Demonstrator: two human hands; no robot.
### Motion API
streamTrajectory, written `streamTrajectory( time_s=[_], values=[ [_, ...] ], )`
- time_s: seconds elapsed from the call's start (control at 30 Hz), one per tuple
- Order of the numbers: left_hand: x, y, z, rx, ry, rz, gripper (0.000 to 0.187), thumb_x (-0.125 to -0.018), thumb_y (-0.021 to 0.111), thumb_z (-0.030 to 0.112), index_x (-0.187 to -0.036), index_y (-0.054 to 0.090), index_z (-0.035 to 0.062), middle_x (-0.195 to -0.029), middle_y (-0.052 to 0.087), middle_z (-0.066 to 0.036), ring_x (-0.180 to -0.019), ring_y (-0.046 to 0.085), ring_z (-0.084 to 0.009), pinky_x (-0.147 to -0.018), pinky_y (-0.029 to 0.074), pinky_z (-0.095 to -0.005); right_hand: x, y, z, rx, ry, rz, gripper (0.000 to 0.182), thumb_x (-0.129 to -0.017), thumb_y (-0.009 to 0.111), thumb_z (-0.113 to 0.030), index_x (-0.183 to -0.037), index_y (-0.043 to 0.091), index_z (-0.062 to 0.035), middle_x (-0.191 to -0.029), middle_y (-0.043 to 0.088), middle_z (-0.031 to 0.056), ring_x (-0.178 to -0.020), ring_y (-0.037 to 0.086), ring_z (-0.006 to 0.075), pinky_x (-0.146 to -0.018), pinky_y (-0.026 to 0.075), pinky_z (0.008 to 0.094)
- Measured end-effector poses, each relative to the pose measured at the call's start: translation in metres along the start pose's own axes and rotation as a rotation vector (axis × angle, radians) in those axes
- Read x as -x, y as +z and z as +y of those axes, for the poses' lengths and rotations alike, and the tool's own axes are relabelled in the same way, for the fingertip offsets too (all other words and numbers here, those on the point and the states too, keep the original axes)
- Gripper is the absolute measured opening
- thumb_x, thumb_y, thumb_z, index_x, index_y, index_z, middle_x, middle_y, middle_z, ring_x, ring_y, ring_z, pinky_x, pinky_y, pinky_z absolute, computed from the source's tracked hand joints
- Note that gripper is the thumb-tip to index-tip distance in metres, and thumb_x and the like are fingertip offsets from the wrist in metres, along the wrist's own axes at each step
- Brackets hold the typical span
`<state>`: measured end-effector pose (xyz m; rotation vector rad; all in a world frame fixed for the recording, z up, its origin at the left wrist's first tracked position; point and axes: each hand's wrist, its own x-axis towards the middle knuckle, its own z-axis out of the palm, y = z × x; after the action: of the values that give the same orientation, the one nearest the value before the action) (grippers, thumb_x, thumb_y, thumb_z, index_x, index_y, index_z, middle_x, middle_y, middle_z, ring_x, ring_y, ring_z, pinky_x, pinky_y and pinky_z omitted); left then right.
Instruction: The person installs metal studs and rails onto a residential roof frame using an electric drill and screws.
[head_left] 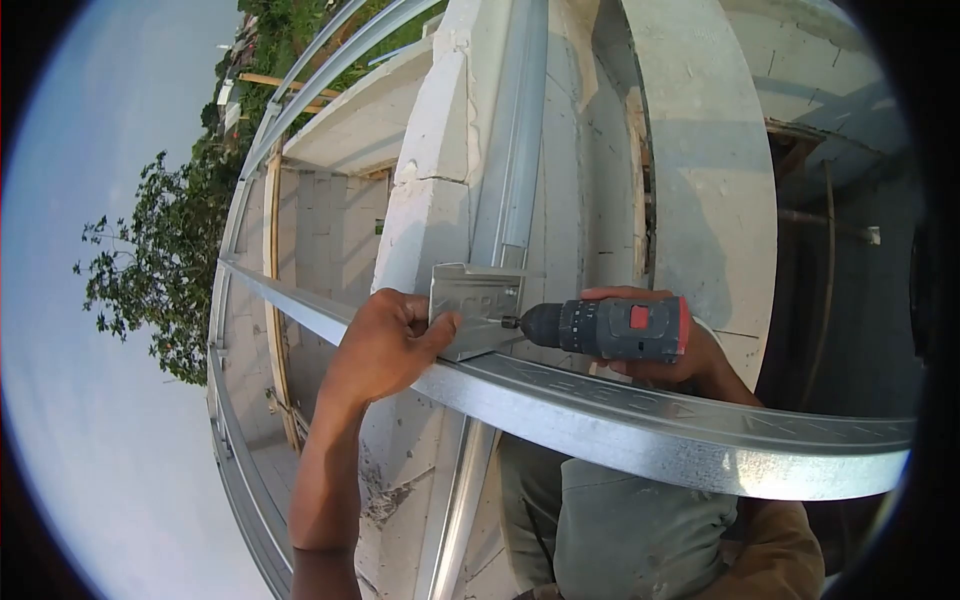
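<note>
- Metal bracket (468, 305): it stands at the far edge of the steel beam (640, 395), near the middle of the beam's visible run, its lower edge close to or touching it; which of the two I cannot tell.
- Left grip (395, 345): on the beam's left-hand stretch, narrowed, thumb and fingers pinching the bracket's left edge.
- Right grip (700, 358): on the beam's far side, right of the bracket, closed around the cordless drill (605, 330).
- The drill lies along the beam, its dark chuck (545, 325) facing the bracket and containing a short bit (511, 322); whether the bit's tip touches metal is too small to tell.
- Metal channel (515, 150): it runs away from the beam's far side, behind the bracket, with a lengthwise groove.
- Block wall (425, 225): pale, beside that channel, on the beam's far side.
- Dark room (870, 330): beyond the beam's right end, containing a thin pole (828, 280).
- Leafy tree (165, 265): beyond the beam's left end.
- Grey-green cloth (640, 530): on the beam's near side, over the person's body.
</note>
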<state>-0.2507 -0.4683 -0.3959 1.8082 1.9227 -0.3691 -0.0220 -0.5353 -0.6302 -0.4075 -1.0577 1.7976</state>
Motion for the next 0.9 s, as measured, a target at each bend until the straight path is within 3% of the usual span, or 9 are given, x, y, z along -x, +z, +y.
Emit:
streamTrajectory(
  time_s=[0.07,0.13,0.57,0.9],
  values=[
    [0.001,0.001,-0.001,0.023,0.005,0.001,0.043,-0.087,0.071,0.023,-0.058,0.056,-0.0041,-0.047,0.040,0.000,-0.047,0.034,-0.0071,-0.043,0.027,-0.0321,-0.001,0.000,-0.006,0.035,0.007,0.002,0.073,-0.067,0.079,-0.006,-0.136,0.054,-0.0031,-0.113,0.069,0.0101,-0.100,0.064,0.0149,-0.093,0.049,0.0304],
    [0.003,0.001,0.001,0.062,-0.015,0.007,0.038,-0.088,0.068,0.024,-0.063,0.058,-0.0040,-0.047,0.040,-0.010,-0.045,0.035,-0.0148,-0.046,0.033,-0.0368,-0.002,0.001,-0.009,0.067,0.018,0.000,0.073,-0.067,0.079,-0.006,-0.136,0.054,-0.0030,-0.113,0.069,0.0103,-0.099,0.064,0.0151,-0.093,0.049,0.0305],
    [0.001,-0.001,-0.012,0.100,0.061,-0.045,0.038,-0.090,0.066,0.021,-0.062,0.054,-0.0031,-0.048,0.039,-0.008,-0.046,0.034,-0.0136,-0.045,0.031,-0.0358,0.001,0.011,-0.016,0.166,0.044,0.043,0.072,-0.067,0.078,-0.006,-0.135,0.054,-0.0041,-0.111,0.070,0.0100,-0.098,0.065,0.0160,-0.092,0.050,0.0307],
    [-0.004,-0.007,-0.018,0.052,0.092,-0.104,0.033,-0.089,0.067,0.018,-0.067,0.057,-0.0050,-0.058,0.049,-0.014,-0.048,0.042,-0.0192,-0.048,0.034,-0.0380,-0.003,0.010,-0.012,0.131,0.046,0.070,0.067,-0.069,0.074,-0.007,-0.133,0.055,-0.0011,-0.107,0.070,0.0109,-0.092,0.067,0.0175,-0.085,0.052,0.0316]
  ],
)
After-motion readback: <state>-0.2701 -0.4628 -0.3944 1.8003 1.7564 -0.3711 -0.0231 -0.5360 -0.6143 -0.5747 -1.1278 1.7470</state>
